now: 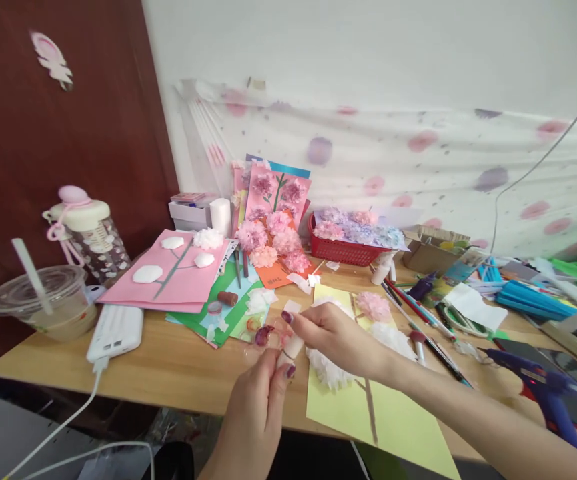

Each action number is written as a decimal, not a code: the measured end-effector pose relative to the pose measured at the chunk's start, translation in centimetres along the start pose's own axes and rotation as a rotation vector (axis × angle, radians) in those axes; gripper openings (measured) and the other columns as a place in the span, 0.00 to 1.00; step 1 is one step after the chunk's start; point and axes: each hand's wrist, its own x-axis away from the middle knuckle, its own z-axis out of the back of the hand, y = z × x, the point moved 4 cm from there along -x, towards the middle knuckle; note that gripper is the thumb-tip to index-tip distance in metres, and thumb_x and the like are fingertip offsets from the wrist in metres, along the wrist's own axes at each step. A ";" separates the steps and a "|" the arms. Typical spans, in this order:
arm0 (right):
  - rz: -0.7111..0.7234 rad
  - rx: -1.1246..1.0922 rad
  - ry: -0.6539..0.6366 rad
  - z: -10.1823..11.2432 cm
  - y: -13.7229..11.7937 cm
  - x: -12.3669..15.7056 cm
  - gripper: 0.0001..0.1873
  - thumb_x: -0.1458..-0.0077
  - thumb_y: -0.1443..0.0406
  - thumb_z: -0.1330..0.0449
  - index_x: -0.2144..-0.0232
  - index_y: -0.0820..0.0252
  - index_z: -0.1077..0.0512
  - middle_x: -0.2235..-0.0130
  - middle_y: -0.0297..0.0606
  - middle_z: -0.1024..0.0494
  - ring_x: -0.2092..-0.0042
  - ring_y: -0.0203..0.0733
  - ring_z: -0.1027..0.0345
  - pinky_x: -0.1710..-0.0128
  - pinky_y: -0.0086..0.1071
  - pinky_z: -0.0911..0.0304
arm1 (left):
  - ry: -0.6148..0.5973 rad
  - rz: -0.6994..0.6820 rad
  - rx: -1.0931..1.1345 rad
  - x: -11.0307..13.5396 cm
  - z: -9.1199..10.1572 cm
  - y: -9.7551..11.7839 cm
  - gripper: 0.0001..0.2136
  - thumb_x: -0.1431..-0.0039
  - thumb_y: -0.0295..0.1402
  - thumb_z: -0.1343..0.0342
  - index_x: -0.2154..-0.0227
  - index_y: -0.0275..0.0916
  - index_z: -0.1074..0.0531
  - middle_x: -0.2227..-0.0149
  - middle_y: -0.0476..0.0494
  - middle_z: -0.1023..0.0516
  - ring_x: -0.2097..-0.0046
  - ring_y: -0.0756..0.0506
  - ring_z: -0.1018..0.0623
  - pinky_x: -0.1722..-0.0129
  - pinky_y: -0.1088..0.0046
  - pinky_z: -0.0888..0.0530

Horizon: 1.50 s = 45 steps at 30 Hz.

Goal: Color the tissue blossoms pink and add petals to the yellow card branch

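My left hand (253, 413) is closed around the lower end of a small white cylinder (292, 348), which looks like a little bottle. The fingers of my right hand (335, 337) grip its upper end, so both hands meet on it above the table's front edge. Its label and lid cannot be made out. Under my right forearm lies a yellow sheet (333, 413) with a brown painted stem, white paper flowers (331, 370) and a pink paper flower (374, 307). Just beyond my fingers sit small clear dishes (264, 335) with dark red and yellowish stains.
A purple glue gun (538, 377) lies at the right near brushes (418, 343) and pens. A lidded cup (63, 307), a bottle (93, 233) and a cabled power bank (117, 331) stand left. Behind are pink sheets (198, 267) and a red basket (345, 251) of paper flowers.
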 end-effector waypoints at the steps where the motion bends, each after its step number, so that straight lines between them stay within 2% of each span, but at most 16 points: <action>1: 0.008 -0.006 -0.020 0.0 0.0 0.1 0.30 0.33 0.55 0.53 0.84 0.60 0.31 0.81 0.30 0.29 0.79 0.30 0.41 0.77 0.26 0.47 | -0.066 0.155 0.158 0.2 -0.4 -0.3 0.21 0.37 0.54 0.55 0.66 0.40 0.30 0.77 0.49 0.30 0.78 0.50 0.32 0.79 0.75 0.37; 3: 0.057 0.005 -0.060 0.0 -0.3 0.4 0.29 0.32 0.55 0.55 0.80 0.61 0.30 0.79 0.31 0.30 0.77 0.30 0.41 0.76 0.26 0.45 | -0.208 0.424 0.459 0.8 -1.2 -0.6 0.27 0.47 0.63 0.51 0.71 0.40 0.34 0.82 0.57 0.42 0.83 0.56 0.45 0.84 0.79 0.48; 5: 0.151 0.067 -0.099 0.3 -1.0 0.8 0.26 0.32 0.55 0.55 0.77 0.61 0.31 0.77 0.32 0.31 0.75 0.31 0.42 0.74 0.26 0.44 | -0.350 0.571 0.708 1.2 -1.6 -0.8 0.31 0.56 0.68 0.48 0.73 0.40 0.38 0.83 0.62 0.49 0.84 0.59 0.54 0.85 0.81 0.55; 10: 0.380 0.237 -0.233 1.5 -3.0 2.2 0.12 0.33 0.62 0.52 0.65 0.61 0.32 0.64 0.41 0.28 0.62 0.38 0.35 0.61 0.33 0.37 | -0.711 0.803 1.008 1.8 -1.2 -1.5 0.30 0.62 0.62 0.37 0.74 0.41 0.41 0.85 0.65 0.54 0.85 0.59 0.61 0.88 0.81 0.62; 11: 0.410 0.204 -0.250 1.8 -3.3 2.4 0.11 0.33 0.64 0.51 0.64 0.61 0.32 0.61 0.42 0.27 0.59 0.39 0.33 0.58 0.34 0.36 | -0.717 0.812 0.993 1.8 -1.2 -1.7 0.30 0.62 0.62 0.37 0.73 0.41 0.41 0.85 0.65 0.54 0.85 0.59 0.61 0.88 0.81 0.62; 13: 0.378 0.109 -0.261 2.1 -3.4 2.6 0.06 0.35 0.64 0.47 0.61 0.60 0.31 0.58 0.44 0.25 0.55 0.40 0.31 0.56 0.35 0.35 | -0.596 0.723 0.842 1.5 -1.0 -1.9 0.29 0.59 0.63 0.40 0.73 0.41 0.38 0.84 0.63 0.53 0.85 0.58 0.58 0.87 0.81 0.59; 17: 0.010 0.069 -0.250 1.3 -1.8 2.5 0.12 0.35 0.57 0.47 0.58 0.60 0.32 0.70 0.34 0.25 0.71 0.35 0.31 0.71 0.28 0.35 | -0.206 0.218 0.215 0.8 0.0 -0.7 0.19 0.41 0.52 0.48 0.64 0.40 0.28 0.76 0.49 0.29 0.75 0.50 0.31 0.75 0.76 0.36; 20: -0.057 0.154 -0.258 0.8 -1.4 2.7 0.16 0.32 0.59 0.53 0.65 0.60 0.30 0.76 0.31 0.28 0.74 0.33 0.33 0.72 0.28 0.37 | -0.142 0.053 -0.045 1.1 0.4 0.0 0.14 0.38 0.44 0.51 0.59 0.41 0.27 0.64 0.42 0.22 0.62 0.43 0.24 0.62 0.70 0.31; 22: 0.057 0.081 -0.271 0.6 -1.8 2.8 0.09 0.34 0.63 0.48 0.59 0.59 0.29 0.65 0.36 0.22 0.64 0.35 0.28 0.64 0.29 0.34 | -0.191 0.133 -0.010 1.4 0.4 -0.2 0.17 0.36 0.45 0.56 0.63 0.40 0.27 0.71 0.45 0.25 0.69 0.46 0.26 0.68 0.72 0.33; 24: 0.103 -0.041 -0.284 0.6 -2.0 2.9 0.14 0.38 0.64 0.42 0.50 0.58 0.34 0.54 0.40 0.23 0.55 0.37 0.28 0.60 0.29 0.32 | -0.251 0.221 0.080 1.6 0.4 -0.3 0.19 0.35 0.48 0.58 0.67 0.39 0.29 0.77 0.50 0.32 0.76 0.49 0.33 0.76 0.74 0.38; 26: 0.025 -0.068 -0.290 0.5 -1.5 3.0 0.14 0.39 0.60 0.41 0.52 0.59 0.32 0.58 0.39 0.22 0.59 0.37 0.27 0.66 0.27 0.33 | -0.271 0.222 0.103 1.6 0.4 0.0 0.18 0.35 0.47 0.56 0.68 0.39 0.30 0.77 0.50 0.32 0.75 0.50 0.35 0.75 0.75 0.39; 29: -0.060 0.025 -0.271 0.1 -0.8 3.0 0.14 0.35 0.57 0.46 0.66 0.62 0.29 0.72 0.33 0.25 0.71 0.32 0.32 0.74 0.25 0.39 | -0.280 0.234 0.155 1.5 0.4 0.0 0.16 0.37 0.47 0.50 0.70 0.39 0.31 0.75 0.50 0.32 0.72 0.51 0.34 0.73 0.77 0.39; 31: 0.080 0.042 -0.237 0.2 -1.2 3.0 0.13 0.35 0.60 0.46 0.67 0.62 0.29 0.71 0.34 0.24 0.70 0.32 0.32 0.71 0.26 0.37 | -0.380 0.427 0.403 1.7 0.1 -0.8 0.20 0.41 0.54 0.49 0.71 0.39 0.33 0.80 0.56 0.41 0.79 0.55 0.43 0.81 0.80 0.46; 34: 0.390 0.027 -0.177 1.0 -2.3 3.3 0.08 0.35 0.64 0.44 0.62 0.61 0.27 0.66 0.39 0.22 0.63 0.35 0.29 0.63 0.30 0.33 | -0.698 0.788 0.891 2.6 -0.5 -1.5 0.25 0.50 0.60 0.44 0.74 0.41 0.37 0.84 0.63 0.53 0.84 0.58 0.59 0.88 0.80 0.59; 36: 0.478 0.069 -0.107 1.7 -2.4 3.5 0.08 0.35 0.65 0.45 0.61 0.61 0.26 0.67 0.39 0.23 0.63 0.36 0.29 0.62 0.31 0.34 | -0.825 0.867 1.054 2.8 -0.3 -1.6 0.25 0.53 0.58 0.40 0.75 0.40 0.39 0.86 0.64 0.55 0.85 0.59 0.62 0.90 0.81 0.62; 45: 0.300 0.081 0.173 4.3 -0.8 3.9 0.10 0.34 0.62 0.46 0.65 0.59 0.27 0.68 0.35 0.24 0.67 0.34 0.31 0.68 0.28 0.37 | -0.572 0.777 0.752 2.6 1.0 -2.5 0.25 0.51 0.59 0.41 0.74 0.39 0.37 0.84 0.63 0.52 0.83 0.59 0.58 0.86 0.82 0.59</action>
